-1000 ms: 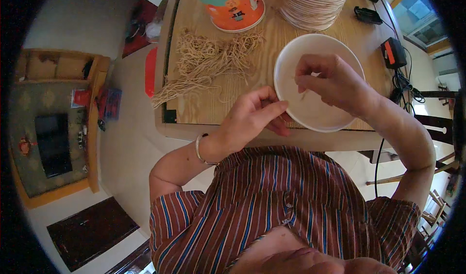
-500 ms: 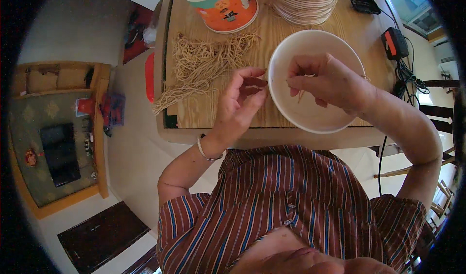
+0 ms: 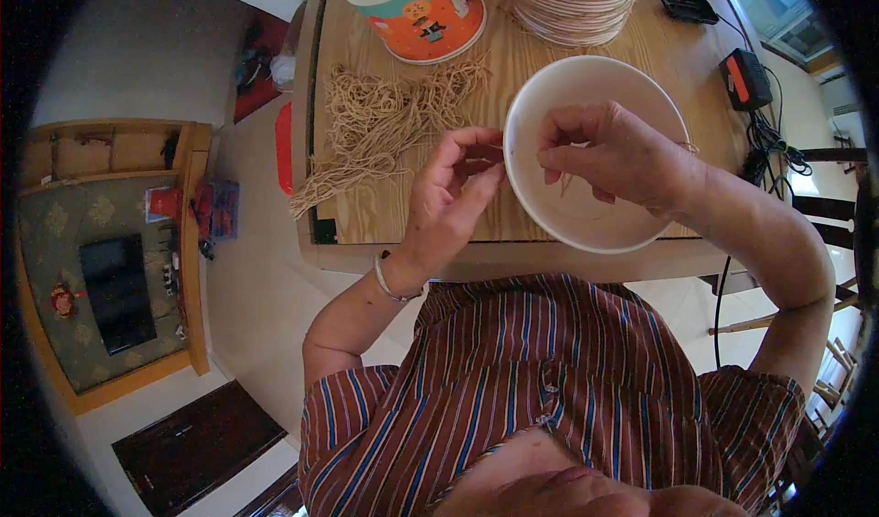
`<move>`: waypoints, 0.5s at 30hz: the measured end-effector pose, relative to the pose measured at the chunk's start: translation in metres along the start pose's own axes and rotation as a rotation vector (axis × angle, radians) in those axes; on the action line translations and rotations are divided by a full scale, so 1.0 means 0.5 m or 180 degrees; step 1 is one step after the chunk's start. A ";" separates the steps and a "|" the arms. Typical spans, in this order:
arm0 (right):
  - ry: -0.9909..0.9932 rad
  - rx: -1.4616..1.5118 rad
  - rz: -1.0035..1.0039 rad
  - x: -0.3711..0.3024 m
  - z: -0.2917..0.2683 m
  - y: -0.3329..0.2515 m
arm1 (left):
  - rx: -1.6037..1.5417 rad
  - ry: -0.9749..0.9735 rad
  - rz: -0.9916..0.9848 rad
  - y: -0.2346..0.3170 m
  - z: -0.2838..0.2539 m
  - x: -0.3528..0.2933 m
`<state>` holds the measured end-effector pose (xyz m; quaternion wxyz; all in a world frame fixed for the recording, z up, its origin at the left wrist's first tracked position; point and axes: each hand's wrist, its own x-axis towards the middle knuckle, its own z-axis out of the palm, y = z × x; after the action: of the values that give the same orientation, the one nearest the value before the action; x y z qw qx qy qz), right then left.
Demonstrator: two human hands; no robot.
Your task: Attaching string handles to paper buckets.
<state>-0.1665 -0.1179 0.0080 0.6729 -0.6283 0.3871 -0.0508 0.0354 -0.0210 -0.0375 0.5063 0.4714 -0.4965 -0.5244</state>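
A white round paper bucket (image 3: 600,228) stands in front of me at the table's near edge, its mouth facing up. My right hand (image 3: 623,155) reaches over its opening, thumb and forefinger pinched together. A thin strand of beige cord (image 3: 564,184) shows below those fingers. More cord (image 3: 689,147) pokes out at the bucket's right rim. My left hand (image 3: 455,187) is against the outside of the left wall, fingers curled and fingertips at the rim; whatever they pinch is hidden. To its left lies a loose heap of beige cords (image 3: 385,119).
An orange and green printed bucket (image 3: 430,22) stands at the back left. Beside it rises a tall stack of white-rimmed pieces (image 3: 577,4). A black and orange charger-like block (image 3: 746,79) and tangled black cable (image 3: 765,141) lie at the right edge of the wooden table (image 3: 366,215).
My right hand has shifted very slightly left over the bucket. My left hand stays at the rim, nearly unmoved.
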 end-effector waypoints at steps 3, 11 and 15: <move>-0.0013 0.0082 -0.0023 0.002 0.001 0.006 | 0.0048 0.0029 0.0004 -0.004 -0.001 -0.002; -0.0014 0.0034 -0.0076 0.002 0.001 0.003 | 0.0133 0.0075 -0.0042 -0.003 -0.001 -0.002; -0.0047 0.0076 -0.0080 0.007 0.000 0.009 | 0.0124 0.0091 0.0010 -0.006 0.000 -0.001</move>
<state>-0.1660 -0.1190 0.0024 0.6825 -0.6254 0.3736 -0.0592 0.0355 -0.0203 -0.0404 0.5049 0.4878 -0.5000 -0.5070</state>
